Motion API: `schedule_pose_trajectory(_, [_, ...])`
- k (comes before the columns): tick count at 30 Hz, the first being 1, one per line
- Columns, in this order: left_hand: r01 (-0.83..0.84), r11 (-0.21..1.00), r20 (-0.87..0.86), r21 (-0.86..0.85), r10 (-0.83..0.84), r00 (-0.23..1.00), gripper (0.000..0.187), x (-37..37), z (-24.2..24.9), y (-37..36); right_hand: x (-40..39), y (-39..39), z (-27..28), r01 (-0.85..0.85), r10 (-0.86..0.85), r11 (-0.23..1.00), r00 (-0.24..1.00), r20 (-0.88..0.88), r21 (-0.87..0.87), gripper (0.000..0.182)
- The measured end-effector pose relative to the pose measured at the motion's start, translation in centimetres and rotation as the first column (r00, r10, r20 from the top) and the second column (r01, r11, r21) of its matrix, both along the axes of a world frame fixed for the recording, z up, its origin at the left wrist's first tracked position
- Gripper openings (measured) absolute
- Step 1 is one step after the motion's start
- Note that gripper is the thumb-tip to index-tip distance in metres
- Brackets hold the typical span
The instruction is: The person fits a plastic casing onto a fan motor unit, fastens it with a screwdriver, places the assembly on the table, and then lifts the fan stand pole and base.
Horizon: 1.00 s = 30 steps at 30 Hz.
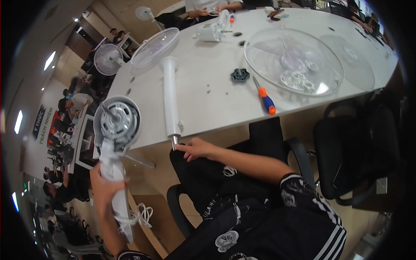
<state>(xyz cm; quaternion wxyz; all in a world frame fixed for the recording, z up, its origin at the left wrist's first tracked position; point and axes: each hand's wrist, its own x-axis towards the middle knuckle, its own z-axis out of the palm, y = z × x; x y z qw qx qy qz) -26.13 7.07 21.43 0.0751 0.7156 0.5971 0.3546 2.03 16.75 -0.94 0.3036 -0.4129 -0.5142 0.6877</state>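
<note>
White plastic forms the motor unit (118,121) at nine o'clock; our left hand (108,184) clasps its neck. Our right hand (198,149), unclenched, sets an extended index finger against the tube's (171,97) metal end, below eleven o'clock.

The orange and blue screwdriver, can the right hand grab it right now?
Probably yes. The screwdriver lies by the table's edge, handle toward the person, nothing on top. The right hand's finger is at the white pole's metal end, so it would leave that first.
</note>
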Motion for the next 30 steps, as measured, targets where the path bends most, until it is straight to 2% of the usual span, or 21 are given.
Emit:
schedule_pose_trajectory(2, [0.047,0.998,0.003,-0.037,-0.046,0.999,0.068,0.4,-0.6,-3.0,3.1,-1.9,1.9,0.023,-0.024,0.995,1.0,0.008,0.102,0.074])
schedule_pose_trajectory(3, [0.086,0.956,0.023,-0.282,-0.083,0.996,0.068,3.2,1.0,-5.2,4.6,-2.9,3.0,0.086,-0.079,0.979,0.996,-0.045,0.186,0.066])
schedule_pose_trajectory(4, [0.126,0.857,0.058,-0.5,-0.112,0.992,0.068,4.8,1.4,-6.9,6.4,-4.0,5.0,0.092,-0.13,0.931,0.988,0.086,0.353,0.065])
schedule_pose_trajectory(5, [0.214,0.918,0.092,-0.335,-0.194,0.977,0.066,4.4,-0.6,-8.4,8.9,-5.6,7.4,0.044,-0.086,0.889,0.994,0.072,0.456,0.072])
schedule_pose_trajectory(6, [0.241,0.84,0.25,-0.486,-0.13,0.959,0.063,6.8,-0.1,-9.5,11.1,-7.7,10.2,-0.019,-0.022,0.862,0.997,0.076,0.507,0.081])
schedule_pose_trajectory(7, [0.3,0.811,0.2,-0.502,-0.229,0.953,0.064,7.5,-0.7,-10.0,13.2,-9.8,12.9,-0.156,0.035,0.771,0.979,0.203,0.618,0.103])
schedule_pose_trajectory(8, [0.352,0.78,0.148,-0.517,-0.323,0.935,0.066,8.0,-1.5,-10.5,14.7,-11.8,14.5,-0.227,0.106,0.726,0.97,0.22,0.649,0.12])
schedule_pose_trajectory(9, [0.385,0.721,0.142,-0.576,-0.376,0.916,0.067,8.5,-2.3,-10.6,15.7,-13.0,14.4,-0.252,0.172,0.583,0.967,0.185,0.773,0.129])
schedule_pose_trajectory(10, [0.416,0.656,0.138,-0.63,-0.433,0.891,0.068,9.2,-3.2,-10.4,16.7,-15.0,14.8,-0.304,0.156,0.534,0.953,0.261,0.789,0.133])
schedule_pose_trajectory(11, [0.453,0.614,0.114,-0.646,-0.51,0.853,0.068,10.1,-4.1,-10.0,17.1,-16.6,14.4,-0.33,0.122,0.472,0.943,0.31,0.817,0.13])
schedule_pose_trajectory(12, [0.519,0.598,0.116,-0.611,-0.581,0.806,0.067,11.2,-4.8,-9.5,17.5,-18.1,13.8,-0.353,0.081,0.412,0.932,0.353,0.84,0.126])
schedule_pose_trajectory(13, [0.536,0.57,0.102,-0.622,-0.621,0.778,0.066,12.5,-5.6,-9.0,18.0,-19.1,12.8,-0.361,0.081,0.402,0.929,0.361,0.841,0.126])
schedule_pose_trajectory(15, [0.562,0.53,0.09,-0.634,-0.672,0.735,0.065,14.7,-7.6,-7.5,19.1,-20.5,9.3,-0.247,-0.06,0.538,0.943,0.328,0.806,0.113])
schedule_pose_trajectory(16, [0.567,0.497,0.049,-0.657,-0.723,0.689,0.065,15.7,-8.8,-6.5,19.7,-20.8,7.7,-0.242,-0.075,0.538,0.94,0.332,0.807,0.113])
schedule_pose_trajectory(17, [0.567,0.462,0.006,-0.682,-0.771,0.636,0.064,16.7,-9.9,-5.5,20.2,-20.9,6.1,-0.166,-0.136,0.54,0.95,0.28,0.825,0.108])
schedule_pose_trajectory(18, [0.575,0.452,0.004,-0.682,-0.784,0.621,0.064,17.4,-10.9,-4.5,20.8,-20.9,4.4,-0.085,-0.197,0.54,0.954,0.224,0.838,0.103])
schedule_pose_trajectory(20, [0.556,0.464,-0.086,-0.689,-0.815,0.573,0.063,18.5,-12.8,-2.6,21.5,-20.1,1.7,-0.027,-0.241,0.528,0.954,0.181,0.849,0.104])
schedule_pose_trajectory(22, [0.578,0.455,-0.098,-0.677,-0.835,0.542,0.061,18.8,-14.5,-1.0,21.5,-18.9,-0.5,0.021,-0.3,0.499,0.942,0.151,0.866,0.104])
schedule_pose_trajectory(24, [0.586,0.41,-0.022,-0.699,-0.831,0.555,0.061,18.7,-16.0,0.7,21.2,-17.2,-2.1,0.033,-0.272,0.526,0.953,0.132,0.85,0.105])
schedule_pose_trajectory(28, [0.621,0.337,0.045,-0.707,-0.856,0.515,0.057,16.8,-19.3,5.1,19.5,-13.6,-4.2,0.054,-0.213,0.656,0.97,0.115,0.753,0.106])
schedule_pose_trajectory(30, [0.642,0.311,0.074,-0.701,-0.863,0.5,0.057,16.1,-20.4,6.8,18.6,-11.9,-5.5,0.039,-0.2,0.656,0.972,0.123,0.754,0.106])
